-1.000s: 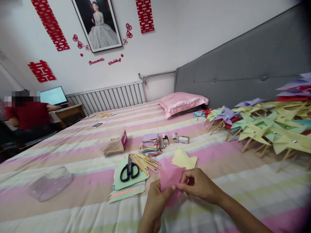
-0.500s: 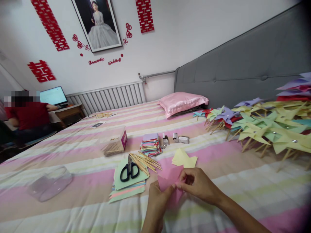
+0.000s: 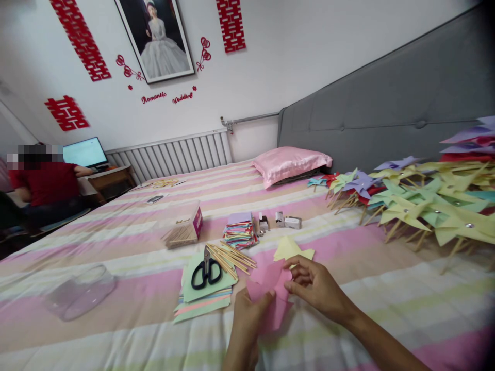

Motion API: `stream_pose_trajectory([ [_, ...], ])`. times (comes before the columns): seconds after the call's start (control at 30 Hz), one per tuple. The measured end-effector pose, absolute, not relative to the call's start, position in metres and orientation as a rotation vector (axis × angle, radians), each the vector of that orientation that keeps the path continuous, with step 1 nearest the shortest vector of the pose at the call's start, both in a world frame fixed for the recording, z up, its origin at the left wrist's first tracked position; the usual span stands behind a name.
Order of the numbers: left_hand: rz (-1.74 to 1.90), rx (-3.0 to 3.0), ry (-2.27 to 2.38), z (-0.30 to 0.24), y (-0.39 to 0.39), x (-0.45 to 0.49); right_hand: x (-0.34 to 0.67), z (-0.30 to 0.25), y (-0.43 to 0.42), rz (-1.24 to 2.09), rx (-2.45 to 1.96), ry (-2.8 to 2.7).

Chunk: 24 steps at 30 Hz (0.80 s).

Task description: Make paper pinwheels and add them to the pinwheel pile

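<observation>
I hold a pink paper square (image 3: 269, 288) low over the striped bedspread (image 3: 116, 242). My left hand (image 3: 247, 317) pinches its lower left part between thumb and fingers. My right hand (image 3: 315, 288) pinches a flap at its right side, fingers curled. Just beyond the pink paper lies a yellow paper piece (image 3: 292, 250). Black-handled scissors (image 3: 207, 270) rest on a stack of coloured sheets (image 3: 203, 296) to the left, beside a bundle of wooden sticks (image 3: 232, 257).
A pile of finished paper pinwheels (image 3: 429, 203) fills the right side by the grey headboard. A stack of small coloured squares (image 3: 240, 230), metal clips, a box of sticks (image 3: 185, 229) and a clear container (image 3: 79, 291) lie on the bed. A person in red sits at far left.
My right hand has lifted and shifted slightly up and left, raising a flap of the pink paper. My left hand stays pinched on the paper's lower edge.
</observation>
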State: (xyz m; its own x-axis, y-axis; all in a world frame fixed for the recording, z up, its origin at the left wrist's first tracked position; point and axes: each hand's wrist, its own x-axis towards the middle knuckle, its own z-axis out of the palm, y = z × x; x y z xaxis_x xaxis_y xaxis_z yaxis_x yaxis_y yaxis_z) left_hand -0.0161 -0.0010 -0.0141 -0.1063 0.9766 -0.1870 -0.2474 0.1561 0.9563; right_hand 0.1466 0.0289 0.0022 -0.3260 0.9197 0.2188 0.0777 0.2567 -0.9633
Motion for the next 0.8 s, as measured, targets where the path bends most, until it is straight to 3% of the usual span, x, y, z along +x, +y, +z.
stream_pose_trajectory([
  [0.8, 1.354, 0.966, 1.288, 0.003, -0.007, -0.014, 0.149, 0.018, 0.024, 1.287, -0.919, -1.581],
])
